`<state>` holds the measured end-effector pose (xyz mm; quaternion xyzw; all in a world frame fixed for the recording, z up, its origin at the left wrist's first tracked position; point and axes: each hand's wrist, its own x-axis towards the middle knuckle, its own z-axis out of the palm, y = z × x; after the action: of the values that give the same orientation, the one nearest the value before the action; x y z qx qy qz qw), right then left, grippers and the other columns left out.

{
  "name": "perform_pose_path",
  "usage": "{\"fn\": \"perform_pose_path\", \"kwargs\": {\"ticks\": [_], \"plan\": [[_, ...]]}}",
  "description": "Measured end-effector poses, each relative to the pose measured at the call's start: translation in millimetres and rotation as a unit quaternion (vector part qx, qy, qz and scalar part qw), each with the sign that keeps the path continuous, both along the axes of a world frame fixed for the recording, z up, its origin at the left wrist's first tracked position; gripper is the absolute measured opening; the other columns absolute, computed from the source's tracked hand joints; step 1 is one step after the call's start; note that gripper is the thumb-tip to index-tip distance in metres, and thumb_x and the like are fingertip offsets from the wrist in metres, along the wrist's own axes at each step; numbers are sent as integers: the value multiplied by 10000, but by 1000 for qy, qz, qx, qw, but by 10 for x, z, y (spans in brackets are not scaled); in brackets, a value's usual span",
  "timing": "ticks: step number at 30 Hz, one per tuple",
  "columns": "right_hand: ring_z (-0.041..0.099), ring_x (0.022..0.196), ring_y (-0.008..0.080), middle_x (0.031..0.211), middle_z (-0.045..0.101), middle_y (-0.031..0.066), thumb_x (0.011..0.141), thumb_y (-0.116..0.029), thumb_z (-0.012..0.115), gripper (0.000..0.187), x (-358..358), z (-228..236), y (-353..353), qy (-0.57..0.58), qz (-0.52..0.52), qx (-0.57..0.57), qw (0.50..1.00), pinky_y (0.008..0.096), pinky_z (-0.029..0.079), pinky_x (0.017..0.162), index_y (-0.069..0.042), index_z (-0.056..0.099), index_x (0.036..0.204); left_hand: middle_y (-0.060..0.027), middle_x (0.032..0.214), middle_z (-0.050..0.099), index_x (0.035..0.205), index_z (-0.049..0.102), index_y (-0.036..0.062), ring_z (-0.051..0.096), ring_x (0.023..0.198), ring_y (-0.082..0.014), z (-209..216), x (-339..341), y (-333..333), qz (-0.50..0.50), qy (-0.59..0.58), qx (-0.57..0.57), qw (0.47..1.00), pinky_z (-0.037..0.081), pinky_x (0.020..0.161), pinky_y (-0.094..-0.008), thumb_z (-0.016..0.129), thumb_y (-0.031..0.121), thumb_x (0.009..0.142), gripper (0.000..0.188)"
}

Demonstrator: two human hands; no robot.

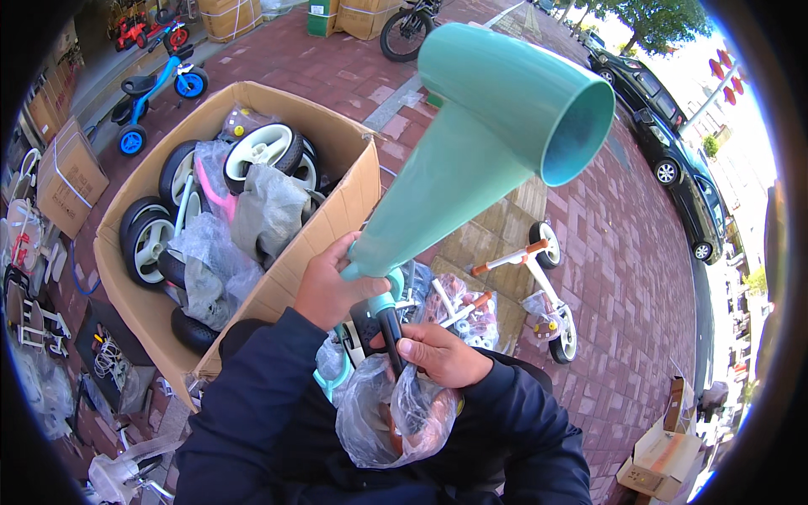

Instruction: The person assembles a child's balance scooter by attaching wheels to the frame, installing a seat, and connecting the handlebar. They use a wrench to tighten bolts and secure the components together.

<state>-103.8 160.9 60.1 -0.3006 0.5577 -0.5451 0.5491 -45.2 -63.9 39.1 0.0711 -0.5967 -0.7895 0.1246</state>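
Beside a big box (pixel 349 189), gripping a green frame (pixel 463 168) with left hand (pixel 331 283), black tube (pixel 388 325) with right hand (pixel 448 353), well apart from a printed carton (pixel 662 459).

Nothing legible. Open carton (pixel 661 459) near the pavement's (pixel 614 337) right edge: reddish print plus dark marks on near flap, too small. Strapped carton (pixel 71 177), toward pavement's left edge: faint dark print, blurred, can't make out.
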Motion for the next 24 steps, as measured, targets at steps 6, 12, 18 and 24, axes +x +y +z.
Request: {"fn": "perform_pose_path", "kwargs": {"ticks": [6, 12, 18, 24], "plan": [[679, 837, 193, 953, 682, 107, 1051, -428, 556, 564, 320, 47, 104, -284, -68, -8, 956, 290, 548, 757, 44, 552, 1359, -49, 1103, 693, 1302, 585, 28, 647, 1002, -124, 12, 31, 21, -83, 0, -55, 995, 517, 881, -298, 875, 214, 781, 624], [650, 870, 146, 995, 678, 86, 1076, -370, 520, 478, 588, 30, 183, -280, -150, -35, 948, 285, 523, 803, 35, 588, 1321, -143, 1049, 715, 1312, 582, 16, 706, 977, -239, -124, 61, 194, -14, 19, -214, 977, 534, 864, -353, 870, 420, 756, 746], [577, 947, 99, 1059, 641, 31, 1109, -340, 455, 436, 953, -93, 244, -118, -162, 5, 980, 262, 470, 891, 14, 596, 1319, -164, 993, 731, 1252, 598, 63, 736, 918, -307, -128, 292, 335, 0, 33, -299, 954, 554, 794, -402, 859, 437, 727, 696], [611, 901, 133, 1086, 660, 94, 1109, -366, 439, 506, 996, -156, 500, 113, -163, 41, 979, 287, 512, 847, 51, 545, 1377, -160, 988, 736, 1256, 595, 105, 737, 935, -337, -217, 430, 423, 49, -30, -294, 954, 564, 801, -411, 857, 405, 718, 670]]}}
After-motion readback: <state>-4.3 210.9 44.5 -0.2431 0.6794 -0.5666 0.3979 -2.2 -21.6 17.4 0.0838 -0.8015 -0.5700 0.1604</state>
